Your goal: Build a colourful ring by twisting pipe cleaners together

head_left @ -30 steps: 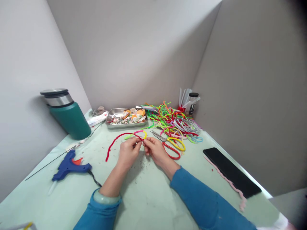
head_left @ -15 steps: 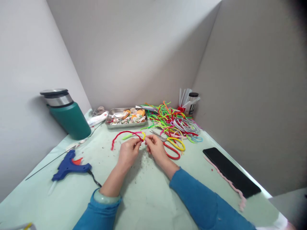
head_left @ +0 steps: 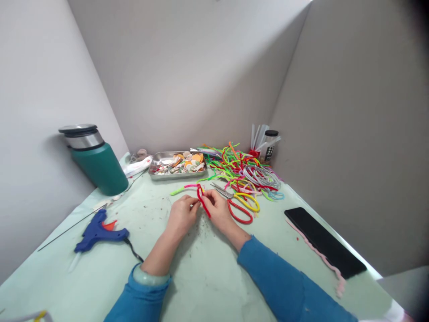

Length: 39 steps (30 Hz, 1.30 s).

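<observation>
A red pipe cleaner (head_left: 203, 203) is bent over between my two hands, its loose end hanging down toward me. My left hand (head_left: 182, 214) pinches it low with thumb and forefinger. Close beside it, my right hand (head_left: 217, 209) has its fingers closed around the upper part, where a bit of yellow shows behind the red. Just beyond my left hand lies a green and pink pipe cleaner (head_left: 179, 190); whether it joins the red one I cannot tell. Scissors (head_left: 239, 205) with one red and one yellow handle rest right of my right hand.
A metal tray (head_left: 177, 177) of small flat pieces stands at the back, beside a tangled pile of pipe cleaners (head_left: 231, 163). Left are a green bottle (head_left: 98, 167) and a blue glue gun (head_left: 98, 232). A black phone-like slab (head_left: 325, 241) and pink strand (head_left: 318, 255) lie right.
The red pipe cleaner's free end, arched out to the left before, has swung over to the right and now points down toward me between the hands. Both hands have barely moved.
</observation>
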{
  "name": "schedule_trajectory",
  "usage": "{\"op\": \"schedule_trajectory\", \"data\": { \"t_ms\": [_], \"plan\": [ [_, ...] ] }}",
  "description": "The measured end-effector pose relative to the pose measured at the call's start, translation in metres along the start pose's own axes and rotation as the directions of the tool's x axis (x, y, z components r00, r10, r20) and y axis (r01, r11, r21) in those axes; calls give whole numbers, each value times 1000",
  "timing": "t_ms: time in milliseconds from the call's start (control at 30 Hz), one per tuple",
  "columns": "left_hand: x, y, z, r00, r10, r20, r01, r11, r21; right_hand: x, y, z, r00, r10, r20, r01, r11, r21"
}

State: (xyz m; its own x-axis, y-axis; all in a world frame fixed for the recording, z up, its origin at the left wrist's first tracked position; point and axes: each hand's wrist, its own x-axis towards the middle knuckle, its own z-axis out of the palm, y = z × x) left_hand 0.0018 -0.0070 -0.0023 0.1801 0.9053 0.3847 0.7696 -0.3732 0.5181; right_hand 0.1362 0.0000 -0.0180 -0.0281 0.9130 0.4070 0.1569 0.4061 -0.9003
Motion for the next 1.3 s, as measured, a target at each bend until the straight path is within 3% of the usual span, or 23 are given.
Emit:
{"op": "schedule_trajectory", "data": {
  "t_ms": [300, 600, 833, 967, 1133, 1300],
  "plan": [
    [0, 0, -1, 994, -112, -5, 112, 994, 12, -2, -10, -4, 999, -15, 28, 16, 999, -39],
    [1, 1, -7, 989, -136, -59, 130, 986, -102, -4, -5, -10, 968, -194, 159, 223, 956, -193],
    [1, -1, -5, 980, -175, -89, 165, 980, -115, -5, -2, -8, 953, -228, 198, 275, 926, -257],
    [2, -3, -5, 980, -153, -130, 142, 985, -94, -4, 1, -7, 968, -186, 169, 223, 946, -237],
    [2, -3, -5, 984, -102, -145, 97, 994, -41, 4, 7, -8, 1000, -20, 15, 21, 997, -77],
    [1, -3, -4, 981, -36, -188, 38, 999, 7, 2, 4, -5, 990, 45, 133, -51, 998, 42]
  ]
}}
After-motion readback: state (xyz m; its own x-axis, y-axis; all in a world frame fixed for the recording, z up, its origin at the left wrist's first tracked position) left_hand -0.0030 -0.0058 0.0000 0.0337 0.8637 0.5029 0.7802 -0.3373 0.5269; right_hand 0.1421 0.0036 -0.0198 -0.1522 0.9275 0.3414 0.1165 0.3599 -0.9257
